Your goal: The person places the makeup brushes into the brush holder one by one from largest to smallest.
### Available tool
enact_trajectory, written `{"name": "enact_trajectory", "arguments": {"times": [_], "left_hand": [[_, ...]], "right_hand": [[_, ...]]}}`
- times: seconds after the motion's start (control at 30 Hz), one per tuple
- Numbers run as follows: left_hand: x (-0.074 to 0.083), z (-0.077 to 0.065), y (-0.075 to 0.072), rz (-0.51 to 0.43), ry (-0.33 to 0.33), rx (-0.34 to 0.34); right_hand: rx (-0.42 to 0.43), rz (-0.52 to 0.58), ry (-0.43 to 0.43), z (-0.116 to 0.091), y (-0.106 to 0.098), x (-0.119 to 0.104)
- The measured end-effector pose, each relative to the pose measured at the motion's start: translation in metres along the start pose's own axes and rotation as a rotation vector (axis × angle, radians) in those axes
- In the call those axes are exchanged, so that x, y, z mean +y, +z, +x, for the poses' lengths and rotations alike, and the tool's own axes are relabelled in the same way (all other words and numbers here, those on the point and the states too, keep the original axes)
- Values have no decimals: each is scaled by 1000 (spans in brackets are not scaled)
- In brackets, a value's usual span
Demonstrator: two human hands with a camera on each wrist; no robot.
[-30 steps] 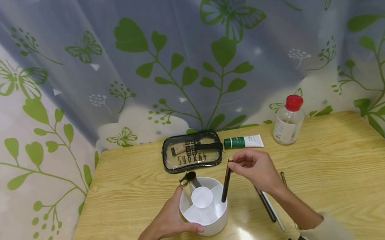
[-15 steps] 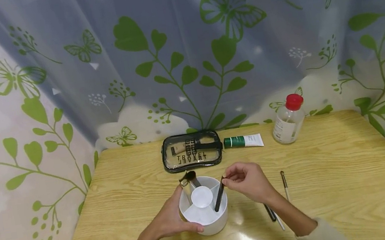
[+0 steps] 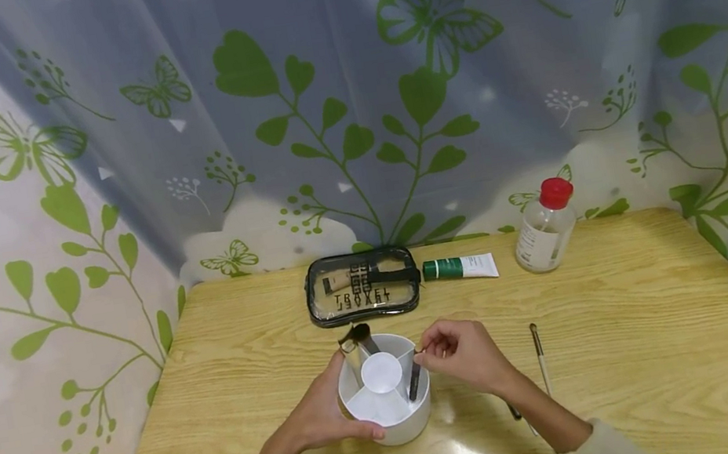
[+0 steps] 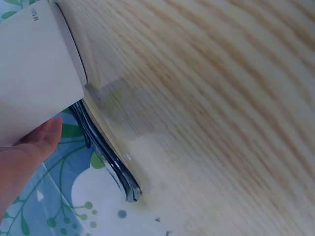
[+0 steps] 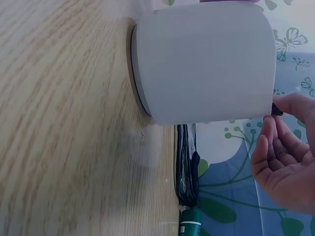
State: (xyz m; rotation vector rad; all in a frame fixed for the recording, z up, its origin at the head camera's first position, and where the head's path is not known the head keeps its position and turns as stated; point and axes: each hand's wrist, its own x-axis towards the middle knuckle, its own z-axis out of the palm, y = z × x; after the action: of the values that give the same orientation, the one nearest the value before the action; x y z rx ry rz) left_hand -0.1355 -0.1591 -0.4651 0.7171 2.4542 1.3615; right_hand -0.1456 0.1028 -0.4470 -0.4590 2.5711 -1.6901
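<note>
A white round divided organizer (image 3: 406,428) stands on the table, with a small round cup in its middle. My left hand (image 3: 324,408) grips its left side, thumb along the front wall. Over the right rim, my right hand (image 3: 466,354) pinches the top of a slim black cosmetic pencil (image 3: 415,382), whose lower part is inside the right compartment. From the right wrist camera, only the pencil's dark end shows between thumb and finger above the organizer's wall (image 5: 206,64). A dark-bristled makeup brush (image 3: 363,334) and a gold-toned tube (image 3: 351,352) lean in the back left compartment.
Behind the organizer lies a clear black-edged travel pouch (image 3: 362,287), beside a green and white tube (image 3: 459,268). A red-capped bottle (image 3: 545,230) stands at the back right. A thin brush (image 3: 538,346) lies right of my right forearm, which partly covers other sticks.
My right hand has moved left and down, bringing the black cosmetic pencil from above the right rim down into the right compartment. The left hand has kept its grip on the organizer.
</note>
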Motion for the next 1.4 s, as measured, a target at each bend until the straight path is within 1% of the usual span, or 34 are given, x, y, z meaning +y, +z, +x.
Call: {"name": "enact_trajectory", "arguments": {"times": [0.13,0.23,0.43,0.73,0.9,1.1,1.23,1.4], "left_hand": [[0,-1,0,0,-1,1],[0,-1,0,-1,2,0],[1,-1,-1,3,0,0],[2,-1,-1,6,-13,-1],[0,-1,-1,-4,0,-2],[1,-1,-1,6,-16,2],[1,-1,-1,13,-24,0],[2,-1,0,17,-22,3]], "right_hand": [[4,-17,8,0,1,0],[-2,-9,17,-2,-3,-1],[24,0,45,-3,-19,2],[70,-79,61,-6,-48,20],[59,-167,96,-7,-60,33],[36,-277,170,-9,-62,53],[30,-296,223,-11,-61,63],[23,-299,257,-12,-58,68]]}}
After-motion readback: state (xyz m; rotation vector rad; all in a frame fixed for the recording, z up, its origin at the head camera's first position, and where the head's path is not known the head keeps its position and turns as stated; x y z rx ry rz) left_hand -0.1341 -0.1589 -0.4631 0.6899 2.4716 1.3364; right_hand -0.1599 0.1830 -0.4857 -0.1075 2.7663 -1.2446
